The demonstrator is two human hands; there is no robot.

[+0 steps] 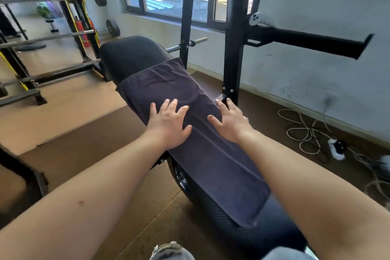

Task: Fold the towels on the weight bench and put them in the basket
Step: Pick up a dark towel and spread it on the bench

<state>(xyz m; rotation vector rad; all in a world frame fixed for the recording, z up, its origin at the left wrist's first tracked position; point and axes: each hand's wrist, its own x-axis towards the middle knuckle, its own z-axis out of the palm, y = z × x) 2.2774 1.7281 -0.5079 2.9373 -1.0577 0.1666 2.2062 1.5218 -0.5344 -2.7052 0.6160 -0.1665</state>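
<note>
A dark purple-grey towel [190, 95] lies spread lengthwise along the black padded weight bench [130, 55], which runs from near me toward the window. My left hand [168, 124] presses flat on the towel's left half with fingers spread. Beside it, my right hand [230, 120] rests flat on the towel's right edge, fingers straight. A long crease runs down the towel between my hands. No basket is in view.
Black rack uprights [234, 48] stand just right of the bench, with a horizontal black arm [312, 40] sticking out to the right. Barbells and yellow-black racks [71, 6] fill the left. Cables and a power strip [335, 148] lie on the floor at right.
</note>
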